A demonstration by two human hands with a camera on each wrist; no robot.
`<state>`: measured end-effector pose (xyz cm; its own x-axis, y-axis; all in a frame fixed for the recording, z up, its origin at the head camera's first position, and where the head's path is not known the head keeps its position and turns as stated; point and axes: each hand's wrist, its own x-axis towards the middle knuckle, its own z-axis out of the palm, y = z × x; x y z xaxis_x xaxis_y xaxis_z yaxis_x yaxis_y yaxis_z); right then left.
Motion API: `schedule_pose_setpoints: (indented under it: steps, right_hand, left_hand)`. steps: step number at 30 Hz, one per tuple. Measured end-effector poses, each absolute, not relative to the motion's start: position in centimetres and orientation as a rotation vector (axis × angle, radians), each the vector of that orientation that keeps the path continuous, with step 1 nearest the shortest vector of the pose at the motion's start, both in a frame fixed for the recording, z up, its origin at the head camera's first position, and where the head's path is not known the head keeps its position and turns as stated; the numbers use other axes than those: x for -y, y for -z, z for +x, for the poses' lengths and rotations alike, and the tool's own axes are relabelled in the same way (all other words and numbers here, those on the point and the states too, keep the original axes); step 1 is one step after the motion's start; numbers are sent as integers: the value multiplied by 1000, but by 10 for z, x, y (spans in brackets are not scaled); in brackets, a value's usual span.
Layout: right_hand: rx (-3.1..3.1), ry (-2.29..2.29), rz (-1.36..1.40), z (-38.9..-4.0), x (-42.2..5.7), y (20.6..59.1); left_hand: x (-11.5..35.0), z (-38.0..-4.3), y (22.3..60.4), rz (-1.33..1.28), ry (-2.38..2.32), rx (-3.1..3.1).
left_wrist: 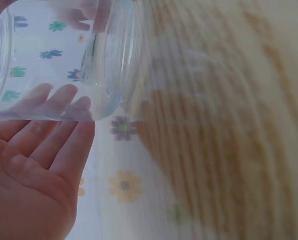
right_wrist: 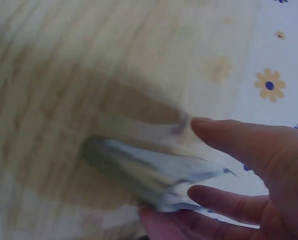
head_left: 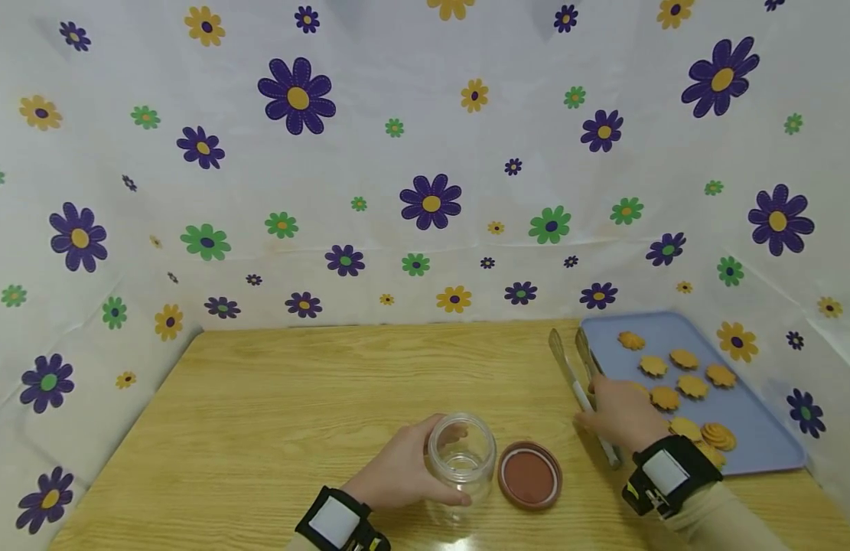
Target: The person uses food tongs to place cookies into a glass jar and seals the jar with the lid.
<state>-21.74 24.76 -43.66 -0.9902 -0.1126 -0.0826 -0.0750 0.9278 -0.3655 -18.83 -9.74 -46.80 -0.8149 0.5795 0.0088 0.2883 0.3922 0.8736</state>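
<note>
My left hand (head_left: 404, 468) holds a clear glass jar (head_left: 474, 484) from its left side, with the thumb across the front and fingers behind. The jar's mouth faces up and no lid is on it. In the left wrist view, fingertips press against the jar wall (left_wrist: 38, 75). A round reddish-brown lid (head_left: 530, 476) lies just right of the jar. My right hand (head_left: 624, 413) is around metal tongs (head_left: 568, 367). Seen from the right wrist, the thumb stands apart from the tongs (right_wrist: 138, 167) and the fingers reach along their other side.
A blue tray (head_left: 762, 428) with several flower-shaped cookies (head_left: 693, 386) stands at the right, beside the tongs. The wooden table (head_left: 294, 398) runs back to a white flower-printed cloth (head_left: 369, 168) that hangs behind and on both sides.
</note>
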Motion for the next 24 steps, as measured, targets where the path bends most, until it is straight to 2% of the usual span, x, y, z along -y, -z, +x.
schedule_pose_setpoints:
  steps: [13,19,24]
  right_hand:
    - [-3007,662,-173,-218,-248,447]
    - [-2986,750,-204,-215,-252,428]
    - [-3032,911,-112,-210,-267,392]
  left_hand:
    - [95,-186,469,748,-1407,-2332]
    - [97,-185,469,739,-1398,-2344]
    - [97,-188,469,734,-1389,-2350]
